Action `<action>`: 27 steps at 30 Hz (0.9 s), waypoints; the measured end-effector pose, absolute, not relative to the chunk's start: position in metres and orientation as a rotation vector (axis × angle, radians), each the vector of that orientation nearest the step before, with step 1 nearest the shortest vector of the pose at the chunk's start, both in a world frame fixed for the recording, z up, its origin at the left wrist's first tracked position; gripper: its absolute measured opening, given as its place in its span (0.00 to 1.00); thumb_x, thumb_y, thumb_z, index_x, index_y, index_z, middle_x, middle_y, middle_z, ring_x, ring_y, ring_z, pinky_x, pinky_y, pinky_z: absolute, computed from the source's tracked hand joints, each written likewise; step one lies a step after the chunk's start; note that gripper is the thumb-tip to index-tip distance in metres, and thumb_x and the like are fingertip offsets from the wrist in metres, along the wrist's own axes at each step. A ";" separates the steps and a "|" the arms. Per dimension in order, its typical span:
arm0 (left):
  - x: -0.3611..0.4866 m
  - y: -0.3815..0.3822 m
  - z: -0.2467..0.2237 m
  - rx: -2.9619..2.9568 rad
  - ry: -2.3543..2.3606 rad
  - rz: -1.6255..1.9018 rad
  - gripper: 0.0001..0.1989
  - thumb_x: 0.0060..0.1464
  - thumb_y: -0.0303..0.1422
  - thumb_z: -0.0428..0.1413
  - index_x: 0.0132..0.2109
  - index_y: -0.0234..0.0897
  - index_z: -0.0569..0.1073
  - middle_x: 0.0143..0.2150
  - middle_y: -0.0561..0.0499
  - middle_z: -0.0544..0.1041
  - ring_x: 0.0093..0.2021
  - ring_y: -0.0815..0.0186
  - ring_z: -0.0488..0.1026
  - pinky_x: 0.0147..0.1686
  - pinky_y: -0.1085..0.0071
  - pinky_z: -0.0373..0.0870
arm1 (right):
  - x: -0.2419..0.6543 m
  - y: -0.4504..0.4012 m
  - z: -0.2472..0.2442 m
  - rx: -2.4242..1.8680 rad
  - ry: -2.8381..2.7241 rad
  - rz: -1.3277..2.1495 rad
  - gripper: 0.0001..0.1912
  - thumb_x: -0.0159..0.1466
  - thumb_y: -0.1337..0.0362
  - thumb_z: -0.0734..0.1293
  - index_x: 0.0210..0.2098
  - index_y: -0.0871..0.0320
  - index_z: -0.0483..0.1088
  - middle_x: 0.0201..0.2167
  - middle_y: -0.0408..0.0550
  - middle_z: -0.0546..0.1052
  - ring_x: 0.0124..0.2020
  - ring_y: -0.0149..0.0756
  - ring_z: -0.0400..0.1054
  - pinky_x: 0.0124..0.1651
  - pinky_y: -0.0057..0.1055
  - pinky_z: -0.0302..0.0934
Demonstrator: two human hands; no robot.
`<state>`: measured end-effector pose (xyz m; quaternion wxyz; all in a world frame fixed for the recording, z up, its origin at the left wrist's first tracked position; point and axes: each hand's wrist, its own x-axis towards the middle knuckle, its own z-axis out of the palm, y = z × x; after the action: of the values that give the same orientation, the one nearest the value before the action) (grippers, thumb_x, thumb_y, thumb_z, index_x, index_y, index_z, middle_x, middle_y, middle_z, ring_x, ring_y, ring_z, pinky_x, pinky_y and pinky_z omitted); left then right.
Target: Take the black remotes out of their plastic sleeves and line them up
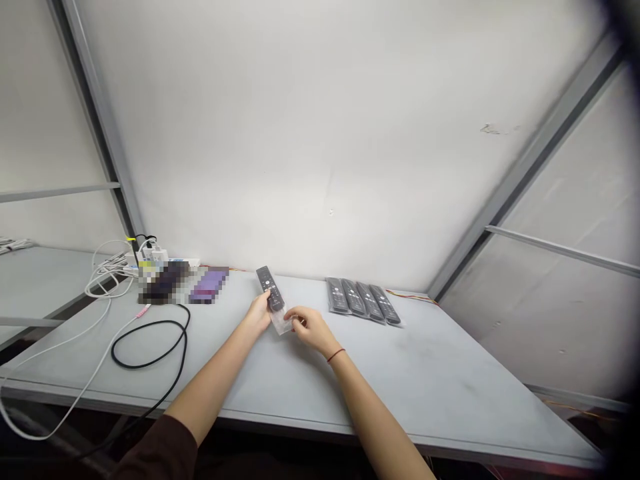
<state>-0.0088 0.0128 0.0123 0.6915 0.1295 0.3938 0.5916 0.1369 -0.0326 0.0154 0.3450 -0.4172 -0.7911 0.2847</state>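
Well, the left hand (259,315) grips a remote (271,287) with illegibly small markings (267,283); the right hand (314,328) pinches clear plastic (281,324).

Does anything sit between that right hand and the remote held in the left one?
Only the clear plastic at the lower end of the remote; the right hand pinches it by the near side. Nothing else visible stands between them.
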 end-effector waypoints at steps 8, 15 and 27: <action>-0.004 0.002 0.013 0.585 0.857 1.249 0.08 0.57 0.29 0.50 0.34 0.29 0.71 0.27 0.44 0.75 0.28 0.64 0.74 0.34 0.68 0.70 | 0.140 -0.035 0.028 -1.028 -2.093 1.112 0.19 0.59 0.61 0.63 0.50 0.54 0.71 0.48 0.47 0.75 0.44 0.42 0.68 0.48 0.40 0.61; 0.002 0.002 0.012 0.655 0.848 1.292 0.09 0.58 0.30 0.50 0.35 0.29 0.72 0.31 0.43 0.77 0.30 0.65 0.75 0.34 0.70 0.70 | 0.143 -0.032 0.023 -0.967 -2.129 1.165 0.18 0.60 0.60 0.62 0.48 0.54 0.73 0.45 0.46 0.76 0.43 0.42 0.69 0.49 0.39 0.60; 0.002 -0.002 0.015 0.739 0.964 1.181 0.07 0.54 0.32 0.53 0.34 0.32 0.73 0.28 0.48 0.76 0.26 0.68 0.73 0.28 0.74 0.67 | 0.142 -0.031 0.024 -1.011 -2.071 1.000 0.11 0.59 0.60 0.63 0.35 0.59 0.74 0.38 0.48 0.75 0.37 0.38 0.66 0.40 0.33 0.60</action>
<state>0.0017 -0.0021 0.0149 0.6623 0.3267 0.4264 0.5224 0.1419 -0.0305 0.0245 0.3094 -0.3828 -0.7839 0.3784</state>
